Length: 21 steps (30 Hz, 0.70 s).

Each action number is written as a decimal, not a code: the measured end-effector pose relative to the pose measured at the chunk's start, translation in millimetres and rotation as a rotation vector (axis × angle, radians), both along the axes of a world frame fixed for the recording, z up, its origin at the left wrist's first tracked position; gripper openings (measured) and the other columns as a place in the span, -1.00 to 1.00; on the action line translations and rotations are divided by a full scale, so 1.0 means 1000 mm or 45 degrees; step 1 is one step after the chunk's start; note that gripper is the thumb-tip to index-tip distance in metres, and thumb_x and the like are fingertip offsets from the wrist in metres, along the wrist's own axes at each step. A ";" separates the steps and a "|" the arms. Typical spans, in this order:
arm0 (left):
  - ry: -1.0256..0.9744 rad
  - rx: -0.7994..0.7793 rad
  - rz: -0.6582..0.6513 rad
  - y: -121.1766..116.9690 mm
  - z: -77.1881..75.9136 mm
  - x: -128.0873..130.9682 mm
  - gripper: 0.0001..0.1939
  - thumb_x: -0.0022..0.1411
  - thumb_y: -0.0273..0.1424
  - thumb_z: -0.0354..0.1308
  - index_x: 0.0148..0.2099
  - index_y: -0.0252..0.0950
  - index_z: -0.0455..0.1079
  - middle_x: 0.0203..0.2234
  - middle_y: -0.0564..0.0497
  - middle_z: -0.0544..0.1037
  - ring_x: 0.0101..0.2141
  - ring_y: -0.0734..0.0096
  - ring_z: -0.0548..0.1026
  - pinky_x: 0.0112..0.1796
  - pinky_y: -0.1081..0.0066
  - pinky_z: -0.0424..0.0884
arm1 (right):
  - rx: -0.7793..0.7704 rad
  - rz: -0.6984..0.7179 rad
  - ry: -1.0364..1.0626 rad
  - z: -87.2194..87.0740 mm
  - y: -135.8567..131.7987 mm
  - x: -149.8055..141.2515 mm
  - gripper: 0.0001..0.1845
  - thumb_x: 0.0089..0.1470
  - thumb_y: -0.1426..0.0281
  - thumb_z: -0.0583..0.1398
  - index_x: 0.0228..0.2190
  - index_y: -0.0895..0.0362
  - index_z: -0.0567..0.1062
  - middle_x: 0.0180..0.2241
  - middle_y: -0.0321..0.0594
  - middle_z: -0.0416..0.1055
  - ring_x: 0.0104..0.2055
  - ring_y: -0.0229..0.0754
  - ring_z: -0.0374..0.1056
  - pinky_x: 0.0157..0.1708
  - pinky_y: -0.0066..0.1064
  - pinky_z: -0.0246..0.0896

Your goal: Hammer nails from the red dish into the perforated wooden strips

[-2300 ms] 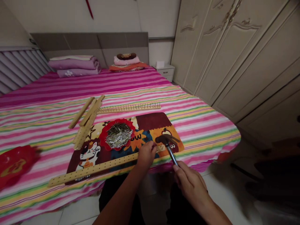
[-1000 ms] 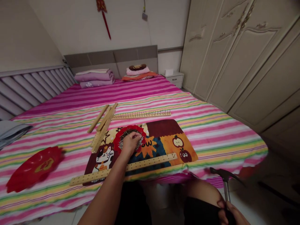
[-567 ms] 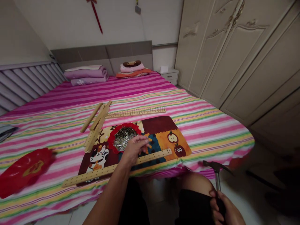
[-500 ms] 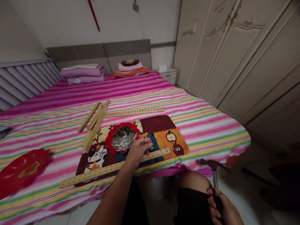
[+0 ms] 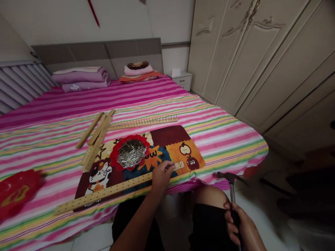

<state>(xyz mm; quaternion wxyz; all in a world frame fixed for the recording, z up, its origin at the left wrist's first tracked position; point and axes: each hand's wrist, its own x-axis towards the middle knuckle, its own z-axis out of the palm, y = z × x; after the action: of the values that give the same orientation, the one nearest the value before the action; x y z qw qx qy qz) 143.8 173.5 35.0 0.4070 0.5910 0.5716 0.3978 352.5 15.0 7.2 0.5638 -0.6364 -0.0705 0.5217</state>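
Note:
My left hand (image 5: 162,173) rests on the right part of a long perforated wooden strip (image 5: 104,192) and pinches what looks like a small nail against it, near the strip's right end. The strip lies along the front edge of a cartoon-printed mat (image 5: 167,146) on the bed. A red dish heaped with small metal nails (image 5: 131,154) sits on the mat just behind my left hand. My right hand (image 5: 239,230) is low at the right, over my knee, gripping the handle of a hammer (image 5: 230,179) whose head points up and stays off the bed.
Several bare wooden strips (image 5: 95,134) and one strip studded with nails (image 5: 143,121) lie behind the mat. A red plate (image 5: 14,193) sits at the left. The bed has a striped sheet (image 5: 222,139) and folded bedding (image 5: 81,75) at the headboard. Wardrobe doors (image 5: 261,62) stand at the right.
My left hand went to the nail dish, then came back to the strip's right end. My right hand drew the hammer off the strip and lowered it beside my knee.

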 end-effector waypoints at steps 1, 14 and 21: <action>0.004 0.008 0.003 0.000 -0.001 0.000 -0.86 0.04 -0.33 0.11 -0.39 -0.24 0.45 -0.49 0.11 0.54 -0.43 0.48 0.45 -0.32 0.47 0.34 | 0.003 -0.001 -0.001 0.000 0.000 0.000 -0.58 -0.14 0.03 0.21 -0.39 0.11 0.37 -0.71 -0.48 0.13 -0.74 -0.43 -0.10 -0.84 -0.62 -0.25; 0.150 0.090 0.004 -0.004 0.001 0.005 -0.90 0.08 -0.39 0.11 -0.38 -0.25 0.45 -0.47 0.10 0.54 -0.44 0.51 0.45 -0.35 0.50 0.33 | 0.003 0.003 -0.020 -0.002 -0.001 0.000 -0.57 -0.15 0.02 0.21 -0.38 0.10 0.36 -0.71 -0.48 0.13 -0.73 -0.42 -0.10 -0.83 -0.62 -0.26; 0.404 0.384 -0.073 -0.005 -0.010 0.004 -0.88 0.15 -0.46 0.05 -0.34 -0.25 0.43 -0.42 0.04 0.54 -0.34 0.45 0.44 -0.26 0.44 0.32 | 0.015 0.038 -0.186 0.011 -0.004 -0.012 -0.56 -0.10 -0.02 0.16 -0.37 0.09 0.35 -0.69 -0.46 0.17 -0.74 -0.38 -0.05 -0.84 -0.59 -0.21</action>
<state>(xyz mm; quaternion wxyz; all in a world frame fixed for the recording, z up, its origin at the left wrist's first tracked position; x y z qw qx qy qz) 148.2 168.2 24.7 0.2302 0.7164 0.5454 0.3691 340.5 11.5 17.8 0.5531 -0.6682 -0.1241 0.4818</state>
